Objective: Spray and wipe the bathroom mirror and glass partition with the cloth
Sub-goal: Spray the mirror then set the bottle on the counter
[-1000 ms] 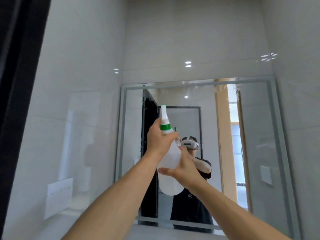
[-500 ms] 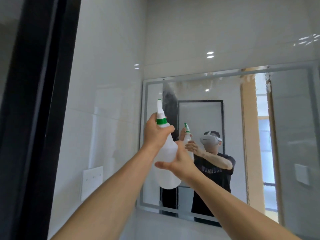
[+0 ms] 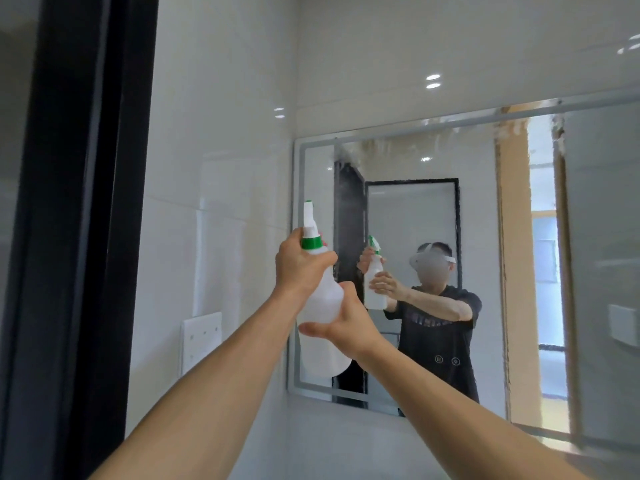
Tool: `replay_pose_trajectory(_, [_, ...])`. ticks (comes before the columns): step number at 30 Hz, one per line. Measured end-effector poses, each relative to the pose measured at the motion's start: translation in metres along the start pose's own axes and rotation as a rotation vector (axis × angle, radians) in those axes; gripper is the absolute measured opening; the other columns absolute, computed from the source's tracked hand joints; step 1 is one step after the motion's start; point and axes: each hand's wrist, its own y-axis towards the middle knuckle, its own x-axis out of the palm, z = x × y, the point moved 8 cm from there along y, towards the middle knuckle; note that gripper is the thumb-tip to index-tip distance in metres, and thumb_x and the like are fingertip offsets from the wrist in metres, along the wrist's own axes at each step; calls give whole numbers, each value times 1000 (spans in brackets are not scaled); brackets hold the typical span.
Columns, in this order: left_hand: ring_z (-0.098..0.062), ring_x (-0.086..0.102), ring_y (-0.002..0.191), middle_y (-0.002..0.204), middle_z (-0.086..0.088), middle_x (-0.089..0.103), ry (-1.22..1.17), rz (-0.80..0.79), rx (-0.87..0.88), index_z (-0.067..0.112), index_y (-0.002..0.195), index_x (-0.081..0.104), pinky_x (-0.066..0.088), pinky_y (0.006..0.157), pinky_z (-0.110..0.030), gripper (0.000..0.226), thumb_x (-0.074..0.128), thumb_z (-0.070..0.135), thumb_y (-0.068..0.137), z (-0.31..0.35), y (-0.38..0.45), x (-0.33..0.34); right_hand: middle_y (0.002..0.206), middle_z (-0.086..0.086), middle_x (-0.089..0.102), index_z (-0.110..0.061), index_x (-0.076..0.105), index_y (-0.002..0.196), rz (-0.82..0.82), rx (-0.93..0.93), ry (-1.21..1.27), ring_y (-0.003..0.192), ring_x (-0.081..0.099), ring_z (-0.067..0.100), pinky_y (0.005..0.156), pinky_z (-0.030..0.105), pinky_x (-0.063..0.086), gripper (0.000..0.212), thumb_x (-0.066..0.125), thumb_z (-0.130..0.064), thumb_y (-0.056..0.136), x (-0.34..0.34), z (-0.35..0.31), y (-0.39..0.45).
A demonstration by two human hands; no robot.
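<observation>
at the far left stands the glass partition [image 3: 14, 168] with its wide black frame [image 3: 79, 237], running top to bottom of the view. right of it is the white tiled wall [image 3: 221, 133], with a white plate [image 3: 201, 336] mounted low on it. both bare arms reach up and forward from the bottom edge. the left hand [image 3: 299, 268] is curled round the neck of the spray bottle [image 3: 320, 299], just under its green collar, and its fingers go round the front to the trigger side, where they are hidden. the bottle is white and translucent, held upright in the air in front of the mirror's lower left corner, nozzle pointing up. the right hand [image 3: 349, 323] cups the bottle's body from the right, thumb stretched across beneath it. the mirror [image 3: 519, 237] fills the right half of the wall; a misty, streaked patch lies along its top edge. it reflects the person holding the bottle, and a doorway.
</observation>
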Motion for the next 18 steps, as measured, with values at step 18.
replay_pose_trajectory(18, [-12,62,78,86,2,66,-59,-260,4,21,94,61,54,71,-30,27,78,11,76,-15,-55,124,118,-7,57,-29,32,129,201,158,-90,110,57,17,96,40,51,89,89,-34,61,-86,76,-58])
